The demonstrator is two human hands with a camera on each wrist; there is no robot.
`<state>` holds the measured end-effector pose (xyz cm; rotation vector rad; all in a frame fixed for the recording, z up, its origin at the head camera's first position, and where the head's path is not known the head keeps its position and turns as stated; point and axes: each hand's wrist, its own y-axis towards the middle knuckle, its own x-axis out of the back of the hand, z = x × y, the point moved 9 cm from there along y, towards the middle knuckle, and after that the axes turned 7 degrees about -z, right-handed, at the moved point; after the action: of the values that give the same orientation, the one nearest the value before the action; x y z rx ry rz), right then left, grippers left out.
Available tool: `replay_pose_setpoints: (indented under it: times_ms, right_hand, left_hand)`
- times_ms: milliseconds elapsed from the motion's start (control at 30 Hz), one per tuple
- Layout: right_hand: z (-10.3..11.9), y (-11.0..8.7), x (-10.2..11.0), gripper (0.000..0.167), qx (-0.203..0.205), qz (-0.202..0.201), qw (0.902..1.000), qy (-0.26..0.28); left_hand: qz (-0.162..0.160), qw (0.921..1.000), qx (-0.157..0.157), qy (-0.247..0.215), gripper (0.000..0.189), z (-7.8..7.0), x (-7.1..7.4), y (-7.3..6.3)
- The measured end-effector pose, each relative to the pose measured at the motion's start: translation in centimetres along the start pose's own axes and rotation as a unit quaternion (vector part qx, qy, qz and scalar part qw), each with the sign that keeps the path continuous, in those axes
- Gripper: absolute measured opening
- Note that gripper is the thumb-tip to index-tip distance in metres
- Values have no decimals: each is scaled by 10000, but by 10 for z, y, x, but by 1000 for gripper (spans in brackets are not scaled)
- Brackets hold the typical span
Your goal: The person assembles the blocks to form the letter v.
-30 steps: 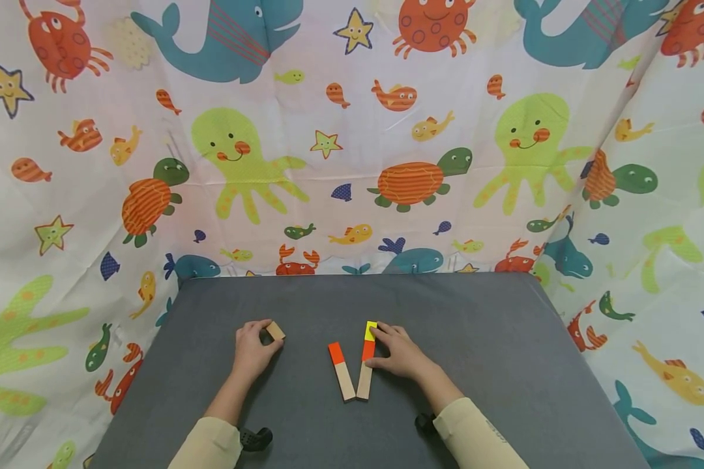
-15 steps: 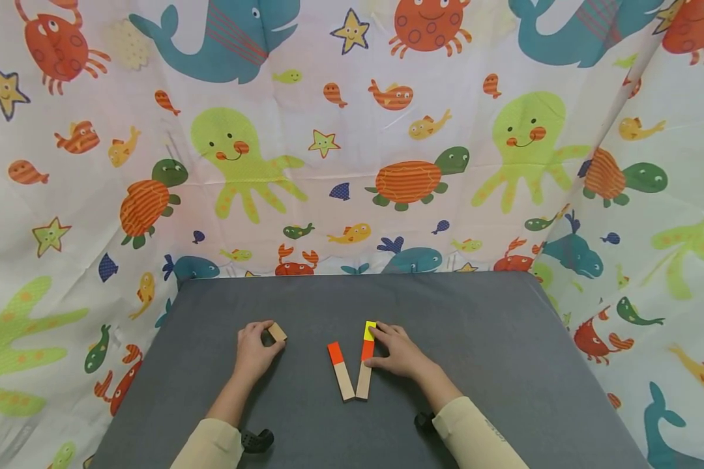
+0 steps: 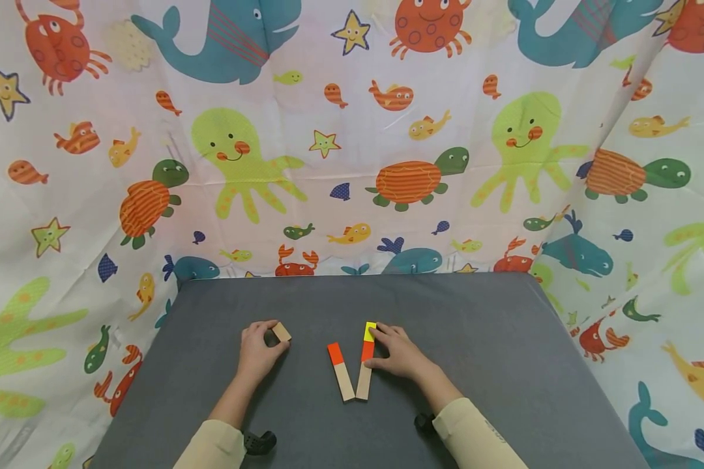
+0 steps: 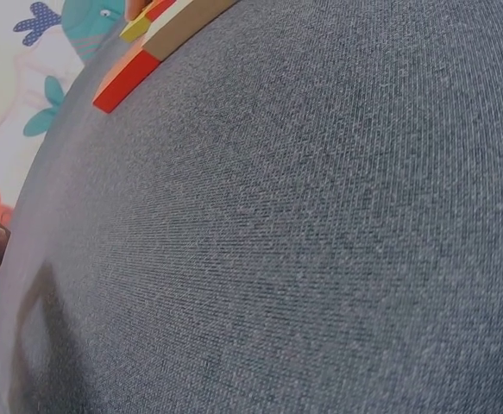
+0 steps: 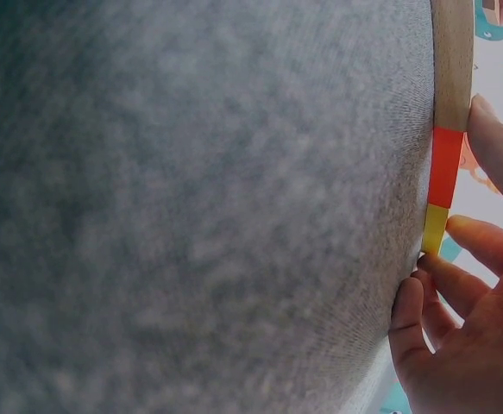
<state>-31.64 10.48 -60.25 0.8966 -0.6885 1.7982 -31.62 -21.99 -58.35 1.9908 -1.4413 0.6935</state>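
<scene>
In the head view my left hand (image 3: 257, 352) pinches a small plain wooden block (image 3: 281, 332) between thumb and fingers, left of two rows of blocks. The right-hand row runs from a plain wooden block (image 3: 364, 383) through a red block (image 3: 367, 351) to a yellow block (image 3: 370, 331) at its far end. Along that row's right side rests my right hand (image 3: 403, 353); its fingertips touch the yellow block and its thumb lies by the plain block, near the red one. The left-hand row is another plain wooden block (image 3: 345, 382) with a red block (image 3: 336, 354) beyond it.
Both rows lie on a grey cloth-covered table (image 3: 475, 365), their near ends meeting in a V. Behind and beside it hangs a white curtain (image 3: 328, 176) printed with sea animals. Black wrist devices (image 3: 260, 443) sit under the sleeves.
My left hand has shifted slightly to the right with the small wooden block, toward the rows. The right hand and both rows stay in place.
</scene>
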Motion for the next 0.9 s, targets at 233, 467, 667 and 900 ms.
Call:
replay_pose_setpoints:
  times_ms: [233, 467, 667, 900]
  right_hand:
    - [0, 0, -1, 84, 36, -18, 10000, 21]
    - [0, 1, -1, 84, 49, 5, 10000, 2]
    - [0, 1, 1, 84, -12, 2, 10000, 3]
    - [0, 1, 2, 84, -10, 24, 10000, 12]
  left_hand:
    - [-27, 10000, -4, -2, 58, -2, -2, -1]
    - [-102, 9999, -58, -18, 58, -5, -1, -1]
    - [-33, 10000, -34, -67, 58, -5, -3, -2]
    - [-6, 10000, -16, -81, 57, -7, -4, -2]
